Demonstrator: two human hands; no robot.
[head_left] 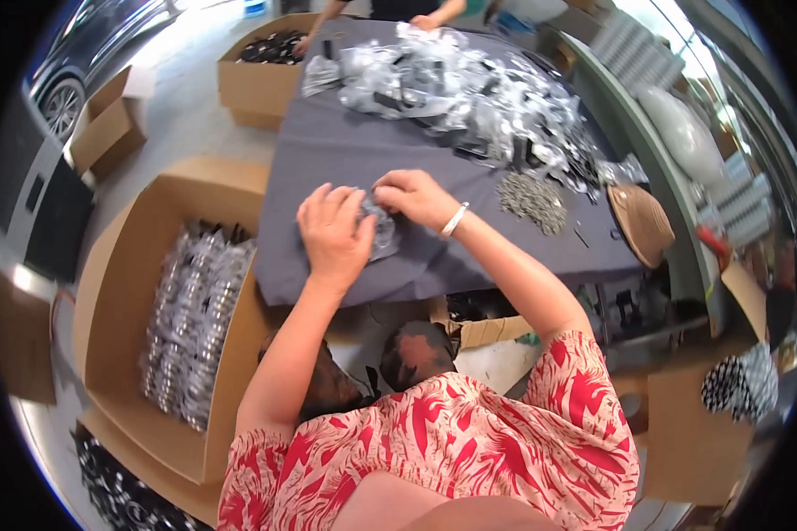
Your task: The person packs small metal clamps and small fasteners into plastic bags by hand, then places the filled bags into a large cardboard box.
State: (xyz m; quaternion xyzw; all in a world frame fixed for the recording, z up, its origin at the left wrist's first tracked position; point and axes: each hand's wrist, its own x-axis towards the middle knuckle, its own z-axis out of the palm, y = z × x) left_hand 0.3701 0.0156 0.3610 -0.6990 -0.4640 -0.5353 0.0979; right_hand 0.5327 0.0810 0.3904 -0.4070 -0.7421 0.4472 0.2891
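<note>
On the dark cloth of the table in front of me lies a clear plastic bag (384, 237) with something inside that I cannot make out. My left hand (334, 232) curls over its left side, thumb and fingers gripping the edge. Over the bag's upper right edge, my right hand (416, 196) has its fingertips pinched together on it. Just right of that hand sits a heap of small metal pieces (531, 202). A big pile of clear bags with black parts (469, 93) covers the far side.
At left stands a large cardboard box (115, 292) with rows of shiny wrapped items (190, 319). Another box (257, 88) of black parts is beyond it. A tan hat (640, 224) rests at the table's right edge. Another person's hand (427, 22) reaches the far pile.
</note>
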